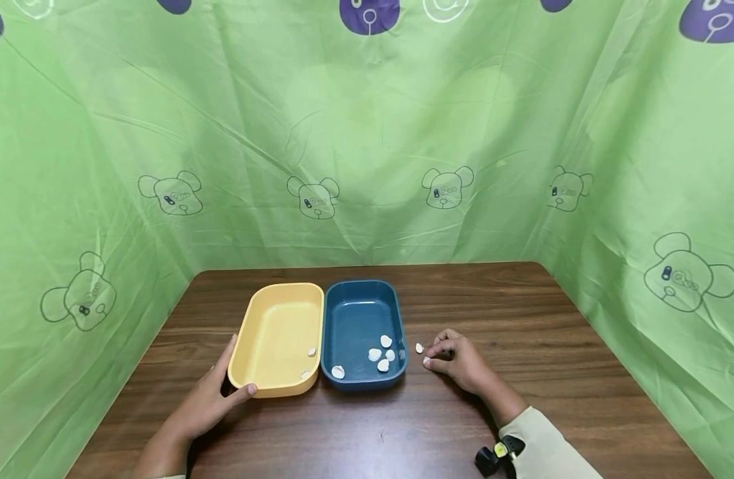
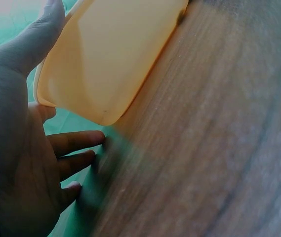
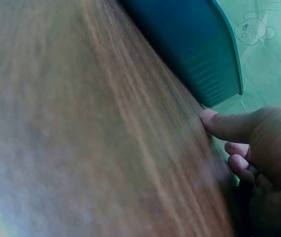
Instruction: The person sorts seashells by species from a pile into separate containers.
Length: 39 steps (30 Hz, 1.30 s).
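At the left, a yellow container [image 1: 277, 386] has my left hand [image 1: 207, 399] at its near left corner. The thumb reaches the front rim and the index finger lies along the left side; the other fingers stretch out beyond the corner in the left wrist view. My right hand [image 1: 462, 362] is low over the table, right of the blue container [image 1: 363, 384], pinching a small white shell [image 1: 426, 360] at the thumb tip. Another white shell [image 1: 419, 348] lies on the table beside its fingertips. In the right wrist view the fingers hide the pinched shell.
Several white shells [image 1: 374, 354] lie in the blue container, mostly toward its near right. Two small pale pieces [image 1: 311, 352] sit in the yellow one. Both containers stand side by side on the wooden table [image 1: 378, 439]. A green printed cloth [image 1: 367, 133] surrounds the table.
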Each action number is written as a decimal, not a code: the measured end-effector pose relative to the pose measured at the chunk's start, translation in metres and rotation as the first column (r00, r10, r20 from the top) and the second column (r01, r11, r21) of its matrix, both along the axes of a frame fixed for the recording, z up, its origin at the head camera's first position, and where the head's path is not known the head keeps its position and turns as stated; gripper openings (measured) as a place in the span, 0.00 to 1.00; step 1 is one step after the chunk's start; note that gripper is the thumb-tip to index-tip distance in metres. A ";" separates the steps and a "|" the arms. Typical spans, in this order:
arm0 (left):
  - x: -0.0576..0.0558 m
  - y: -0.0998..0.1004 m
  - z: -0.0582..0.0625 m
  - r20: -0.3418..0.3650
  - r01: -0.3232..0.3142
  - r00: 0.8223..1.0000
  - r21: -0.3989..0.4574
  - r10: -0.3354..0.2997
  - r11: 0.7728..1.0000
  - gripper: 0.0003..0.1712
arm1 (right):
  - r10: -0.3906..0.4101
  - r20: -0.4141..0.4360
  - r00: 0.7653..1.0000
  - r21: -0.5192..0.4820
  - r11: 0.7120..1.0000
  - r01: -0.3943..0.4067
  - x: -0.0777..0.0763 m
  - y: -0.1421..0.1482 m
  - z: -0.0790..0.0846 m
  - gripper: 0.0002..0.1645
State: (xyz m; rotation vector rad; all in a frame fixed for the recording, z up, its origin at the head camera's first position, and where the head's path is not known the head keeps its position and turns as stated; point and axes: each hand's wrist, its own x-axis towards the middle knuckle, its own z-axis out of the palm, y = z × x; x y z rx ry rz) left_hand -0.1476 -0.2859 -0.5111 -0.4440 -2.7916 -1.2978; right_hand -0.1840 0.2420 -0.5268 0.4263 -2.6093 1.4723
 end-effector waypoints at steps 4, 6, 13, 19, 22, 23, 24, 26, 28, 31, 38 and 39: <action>0.001 0.000 0.000 0.000 0.003 1.000 0.008 -0.003 1.000 0.68 | 0.025 -0.022 0.999 -0.009 1.000 -0.025 -0.001 0.001 0.000 0.10; 0.002 0.000 0.001 0.002 0.004 1.000 0.007 -0.004 1.000 0.68 | 0.038 -0.029 0.999 -0.005 0.999 -0.038 -0.001 0.001 0.000 0.10; 0.003 0.000 0.000 -0.016 0.008 1.000 -0.002 -0.008 1.000 0.69 | 0.052 -0.008 0.999 0.030 0.998 -0.051 -0.002 0.000 0.002 0.09; 0.001 0.000 0.000 -0.019 0.008 1.000 -0.002 -0.008 1.000 0.69 | 0.036 -0.013 0.999 0.041 0.999 -0.035 -0.002 -0.001 0.002 0.09; 0.001 0.001 0.000 -0.012 0.006 1.000 -0.005 -0.006 1.000 0.69 | 0.035 -0.018 0.999 0.031 0.999 -0.034 -0.002 -0.001 0.003 0.10; 0.001 0.001 0.000 -0.009 0.006 1.000 -0.006 -0.006 1.000 0.69 | 0.035 -0.014 0.999 0.023 0.999 -0.034 -0.002 -0.002 0.004 0.10; 0.002 0.001 0.000 -0.006 0.005 1.000 -0.006 -0.005 1.000 0.69 | 0.034 -0.011 0.999 0.019 0.999 -0.034 -0.002 -0.002 0.004 0.10; 0.001 0.001 0.001 -0.004 0.005 1.000 -0.007 -0.005 1.000 0.69 | 0.032 0.000 0.999 0.009 0.999 -0.032 -0.001 -0.002 0.005 0.10; 0.002 0.001 0.001 0.001 0.006 1.000 -0.005 -0.006 1.000 0.69 | 0.029 0.009 1.000 0.008 1.000 -0.029 -0.001 -0.002 0.006 0.09; 0.002 0.000 0.001 0.002 0.009 1.000 -0.007 -0.009 1.000 0.69 | 0.021 0.012 1.000 0.021 1.000 -0.021 -0.001 -0.002 0.005 0.09; 0.001 0.001 0.002 0.018 -0.003 1.000 -0.018 0.003 1.000 0.69 | -0.003 0.032 0.999 0.014 1.000 0.002 0.000 0.000 0.004 0.09; 0.000 0.001 0.002 0.017 -0.002 1.000 -0.018 0.002 1.000 0.69 | -0.005 0.035 0.999 0.007 1.000 0.005 0.001 0.001 0.004 0.10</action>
